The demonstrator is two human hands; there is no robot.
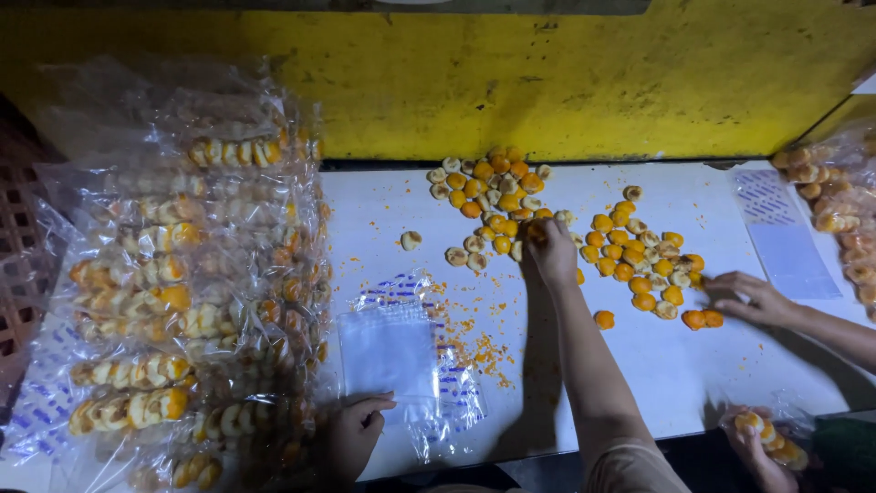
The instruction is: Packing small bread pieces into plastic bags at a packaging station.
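Glossy clear plastic bags [391, 351], matt white tabletop [657, 365], scuffed yellow wall [547, 82]

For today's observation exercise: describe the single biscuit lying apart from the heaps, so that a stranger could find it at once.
Start at the white table below the yellow wall. Left of the larger heap of round orange and pale biscuits, towards the stacked filled bags, lies one pale biscuit. It alone touches nothing, with bare table all round.

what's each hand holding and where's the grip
Left hand pins the empty clear bags at their near edge. Right hand closes fingertips on a biscuit in the pile.
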